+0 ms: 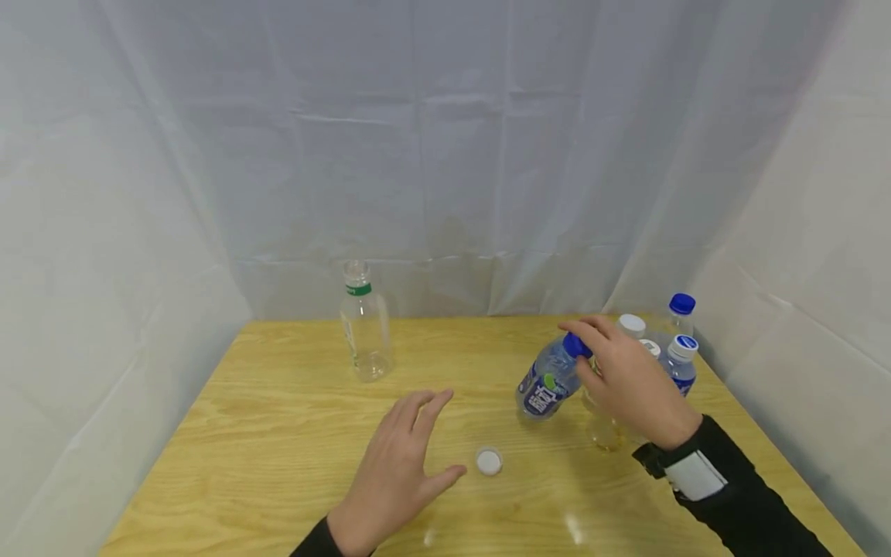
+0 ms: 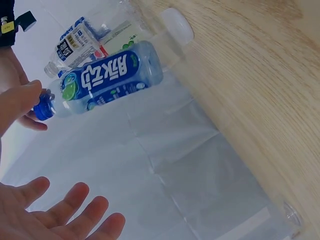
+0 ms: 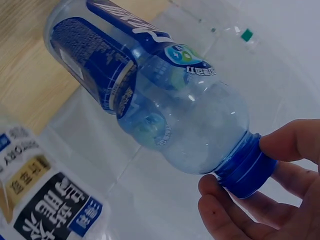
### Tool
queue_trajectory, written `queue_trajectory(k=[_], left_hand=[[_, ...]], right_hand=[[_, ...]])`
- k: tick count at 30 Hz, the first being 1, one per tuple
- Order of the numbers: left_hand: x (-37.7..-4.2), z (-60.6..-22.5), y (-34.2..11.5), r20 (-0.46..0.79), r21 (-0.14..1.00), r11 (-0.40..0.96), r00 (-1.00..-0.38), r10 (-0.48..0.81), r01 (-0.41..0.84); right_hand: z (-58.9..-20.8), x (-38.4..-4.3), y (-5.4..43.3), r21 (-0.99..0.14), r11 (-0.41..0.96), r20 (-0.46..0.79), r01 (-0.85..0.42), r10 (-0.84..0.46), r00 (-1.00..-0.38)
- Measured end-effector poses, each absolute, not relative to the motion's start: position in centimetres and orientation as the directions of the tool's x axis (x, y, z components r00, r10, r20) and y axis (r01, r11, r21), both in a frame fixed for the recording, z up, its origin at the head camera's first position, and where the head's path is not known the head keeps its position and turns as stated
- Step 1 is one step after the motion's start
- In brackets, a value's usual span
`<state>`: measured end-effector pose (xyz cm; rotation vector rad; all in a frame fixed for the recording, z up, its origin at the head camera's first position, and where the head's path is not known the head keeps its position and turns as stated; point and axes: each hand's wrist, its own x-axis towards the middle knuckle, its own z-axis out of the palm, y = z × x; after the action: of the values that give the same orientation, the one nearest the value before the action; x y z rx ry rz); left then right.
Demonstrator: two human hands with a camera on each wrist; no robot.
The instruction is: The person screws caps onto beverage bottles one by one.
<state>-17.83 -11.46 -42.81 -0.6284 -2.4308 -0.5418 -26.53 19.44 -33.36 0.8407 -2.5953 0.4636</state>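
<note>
My right hand [image 1: 629, 379] pinches the blue cap [image 3: 247, 167] of a clear plastic drink bottle [image 1: 546, 387] with a dark blue label and a lime picture. The bottle leans, cap toward the right hand and base toward the left. In the right wrist view, thumb and fingers close round the cap's sides. My left hand [image 1: 400, 464] hangs over the table with fingers spread and slightly bent, holding nothing. Just right of its thumb, a loose white cap [image 1: 489, 462] lies on the table.
An uncapped clear bottle [image 1: 367, 333] with a green neck band stands at the back left of the wooden table [image 1: 278, 433]. Several capped bottles [image 1: 681, 374] stand grouped at the right, partly hidden behind my right hand. White sheeting [image 1: 445, 155] encloses the back and sides.
</note>
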Motion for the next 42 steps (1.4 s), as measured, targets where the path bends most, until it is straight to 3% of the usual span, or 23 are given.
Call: queue_trajectory(k=[11,20,33,42], left_hand=[[-17.6,-43.2,-11.2,0.607,0.240,0.806,-0.732,0.311,0.542],[-17.3,-43.3,-11.0,0.593,0.240,0.813,-0.743,0.311,0.531],[-17.3,-43.4,-11.0,0.577,0.247,0.815,-0.755,0.311,0.524],[-17.3,-43.4,-10.9,0.562,0.250,0.820,-0.767,0.310,0.514]], right_hand=[[-33.8,-27.9,20.3,-0.135,0.815,0.369,-0.563,-0.486,-0.792],[-34.0,-28.5,21.0,-0.018,0.825,0.389,-0.565,-0.514,-0.764],[-34.0,-29.2,21.6,-0.007,0.832,0.413,-0.555,-0.503,-0.759],[-34.2,-29.3,21.8,-0.049,0.860,0.366,-0.508,-0.458,-0.810]])
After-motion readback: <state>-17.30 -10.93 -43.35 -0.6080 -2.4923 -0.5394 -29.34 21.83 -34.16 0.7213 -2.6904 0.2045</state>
